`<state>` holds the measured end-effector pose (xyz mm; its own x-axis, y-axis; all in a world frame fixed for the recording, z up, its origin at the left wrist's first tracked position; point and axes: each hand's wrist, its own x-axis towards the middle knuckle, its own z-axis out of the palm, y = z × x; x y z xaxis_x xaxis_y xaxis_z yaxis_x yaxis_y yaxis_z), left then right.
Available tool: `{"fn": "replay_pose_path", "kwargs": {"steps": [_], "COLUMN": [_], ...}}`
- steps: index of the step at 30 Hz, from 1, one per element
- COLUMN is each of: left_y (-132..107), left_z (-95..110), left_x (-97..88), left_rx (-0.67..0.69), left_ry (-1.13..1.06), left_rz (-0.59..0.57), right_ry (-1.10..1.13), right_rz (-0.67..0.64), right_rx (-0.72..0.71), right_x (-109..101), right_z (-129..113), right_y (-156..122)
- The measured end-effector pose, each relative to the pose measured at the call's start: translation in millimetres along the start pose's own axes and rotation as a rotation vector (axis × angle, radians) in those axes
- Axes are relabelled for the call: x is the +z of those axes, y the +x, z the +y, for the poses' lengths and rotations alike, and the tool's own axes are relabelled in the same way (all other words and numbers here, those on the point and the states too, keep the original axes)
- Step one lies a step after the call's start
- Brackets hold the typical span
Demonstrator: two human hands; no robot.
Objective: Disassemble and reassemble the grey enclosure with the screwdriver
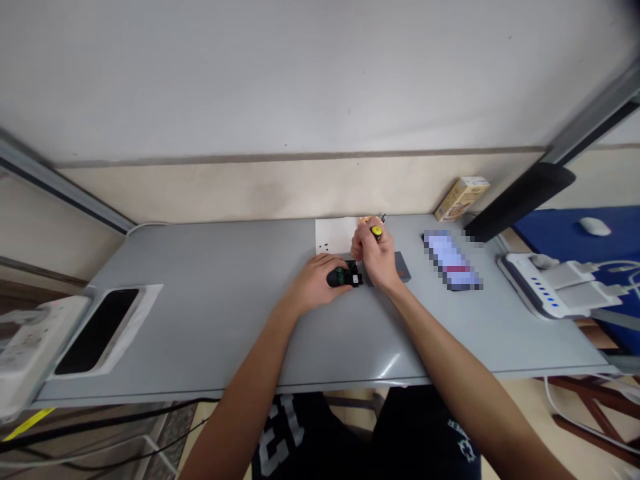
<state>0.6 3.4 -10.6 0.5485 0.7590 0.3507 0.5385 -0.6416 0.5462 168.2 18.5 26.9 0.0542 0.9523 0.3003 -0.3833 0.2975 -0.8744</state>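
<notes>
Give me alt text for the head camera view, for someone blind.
At a gray desk, a person's left hand holds a black device with its green circuit board exposed; the right hand grips a yellow-ended tool. A phone lies farther right.

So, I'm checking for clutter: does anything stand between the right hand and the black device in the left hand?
Nothing visible does. The right hand, gripping a yellow-ended tool, is close to the black device in the left hand; the dark grey item below the right hand doesn't appear to block it.

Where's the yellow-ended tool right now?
Head view, just right of centre: the tool is in the right hand, near the black device in the left hand.
</notes>
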Motion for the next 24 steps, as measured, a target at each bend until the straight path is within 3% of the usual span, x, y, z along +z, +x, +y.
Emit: {"fn": "replay_pose_path", "kwargs": {"steps": [11, 24], "left_y": [-1.0, -2.0], "left_z": [-0.4, -1.1], "left_x": [1.4, 1.2], "left_rx": [0.021, 0.017], "left_ry": [0.024, 0.033], "left_rz": [0.02, 0.016], "right_ry": [0.043, 0.044], "right_rz": [-0.158, -0.111], "right_rx": [0.055, 0.066], "right_x": [-7.2, -13.3], "right_z": [-7.3, -10.9], "right_y": [6.1, 8.4]}}
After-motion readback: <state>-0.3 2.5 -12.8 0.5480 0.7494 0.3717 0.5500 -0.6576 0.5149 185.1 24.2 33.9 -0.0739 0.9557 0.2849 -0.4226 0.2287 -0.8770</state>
